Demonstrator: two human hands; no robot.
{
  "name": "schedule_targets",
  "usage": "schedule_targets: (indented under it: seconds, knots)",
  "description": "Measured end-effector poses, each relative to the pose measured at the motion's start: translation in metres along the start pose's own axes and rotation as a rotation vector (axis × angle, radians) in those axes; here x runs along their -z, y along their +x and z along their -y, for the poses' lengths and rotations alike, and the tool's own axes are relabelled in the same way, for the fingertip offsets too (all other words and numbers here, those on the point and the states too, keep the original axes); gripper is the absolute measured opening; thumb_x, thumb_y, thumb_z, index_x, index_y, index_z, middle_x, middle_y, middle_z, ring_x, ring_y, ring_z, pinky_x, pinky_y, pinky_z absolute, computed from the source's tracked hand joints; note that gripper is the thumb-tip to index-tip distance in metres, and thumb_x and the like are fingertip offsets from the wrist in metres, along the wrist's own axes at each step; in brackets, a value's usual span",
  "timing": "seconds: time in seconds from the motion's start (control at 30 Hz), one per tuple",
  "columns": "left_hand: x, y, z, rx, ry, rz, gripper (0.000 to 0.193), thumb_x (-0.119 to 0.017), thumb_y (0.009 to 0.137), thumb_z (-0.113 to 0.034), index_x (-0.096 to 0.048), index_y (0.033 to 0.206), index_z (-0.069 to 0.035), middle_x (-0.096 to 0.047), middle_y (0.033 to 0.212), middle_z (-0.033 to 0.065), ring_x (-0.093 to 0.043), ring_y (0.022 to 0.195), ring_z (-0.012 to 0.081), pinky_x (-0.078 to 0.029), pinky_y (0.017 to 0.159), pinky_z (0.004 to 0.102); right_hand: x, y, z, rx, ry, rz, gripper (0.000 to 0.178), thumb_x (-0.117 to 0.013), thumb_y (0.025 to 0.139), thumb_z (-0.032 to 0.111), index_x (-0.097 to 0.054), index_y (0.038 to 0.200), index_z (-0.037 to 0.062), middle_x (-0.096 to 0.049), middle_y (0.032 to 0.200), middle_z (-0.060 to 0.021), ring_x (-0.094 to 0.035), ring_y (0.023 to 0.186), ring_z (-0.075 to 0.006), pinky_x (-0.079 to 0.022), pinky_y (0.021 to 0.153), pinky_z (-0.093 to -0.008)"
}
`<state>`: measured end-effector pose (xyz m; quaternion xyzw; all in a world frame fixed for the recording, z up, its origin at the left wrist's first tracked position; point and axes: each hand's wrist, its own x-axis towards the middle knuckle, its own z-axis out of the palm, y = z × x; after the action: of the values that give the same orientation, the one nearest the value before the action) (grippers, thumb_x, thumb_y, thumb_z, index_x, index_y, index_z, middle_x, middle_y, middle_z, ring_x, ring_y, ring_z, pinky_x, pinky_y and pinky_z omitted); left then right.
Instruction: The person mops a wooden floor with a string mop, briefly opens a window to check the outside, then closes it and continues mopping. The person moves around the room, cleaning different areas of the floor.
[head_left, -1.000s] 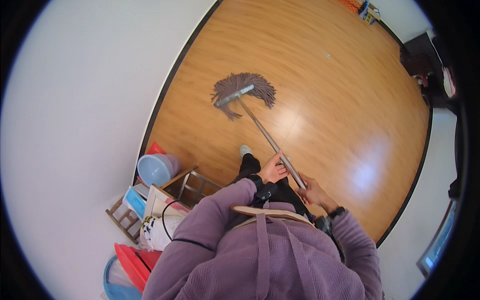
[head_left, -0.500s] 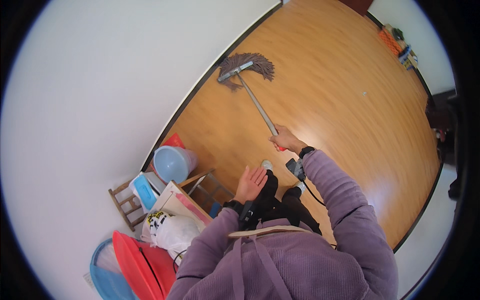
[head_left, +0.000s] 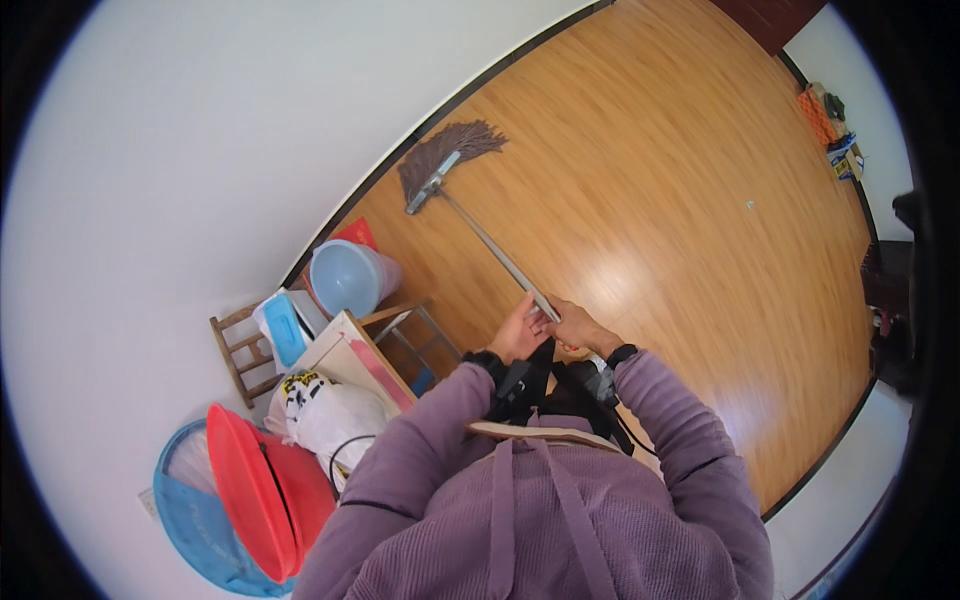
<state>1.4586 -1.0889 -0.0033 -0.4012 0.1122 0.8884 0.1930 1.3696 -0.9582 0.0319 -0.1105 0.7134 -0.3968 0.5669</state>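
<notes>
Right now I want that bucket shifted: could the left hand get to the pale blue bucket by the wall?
Probably not without a step: the left hand is on the mop handle, and a wooden rack stands before the bucket.

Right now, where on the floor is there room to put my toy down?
The wooden floor is bare from the mop across to the far wall. It is crowded by the left wall: blue bucket, wooden chair, white bag and red tub.

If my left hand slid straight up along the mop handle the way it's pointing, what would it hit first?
Likely nothing until the mop head by the wall: from the left hand the bare handle runs clear over the wooden floor. The fisheye view makes depth unclear.
</notes>
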Motion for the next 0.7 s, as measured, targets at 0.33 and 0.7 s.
schedule_targets:
  seconds: [0.33,0.7]
  knots:
    - [-0.031,0.002,0.096,0.287,0.021,-0.052,0.074,-0.069,0.082,-0.057,-0.05,0.121,0.003,-0.055,0.119,0.0183,-0.054,0.113,0.0314,-0.043,0.102,0.044,0.01,-0.162,-0.061,-0.197,0.225,-0.129,0.058,-0.064,0.085,0.005,-0.045,0.14,0.0095,-0.058,0.069,-0.0032,-0.051,0.048,-0.0118,-0.042,0.04,-0.0279]
    - [-0.052,0.004,0.221,0.659,0.226,-0.052,0.093,-0.069,0.077,-0.063,-0.043,0.127,0.01,-0.05,0.126,0.0223,-0.051,0.12,0.0351,-0.042,0.104,0.0459,-0.032,-0.356,-0.144,-0.319,0.47,-0.378,0.057,-0.065,0.088,0.006,-0.042,0.141,0.0037,-0.054,0.062,-0.0006,-0.05,0.048,-0.0103,-0.041,0.043,-0.0255]
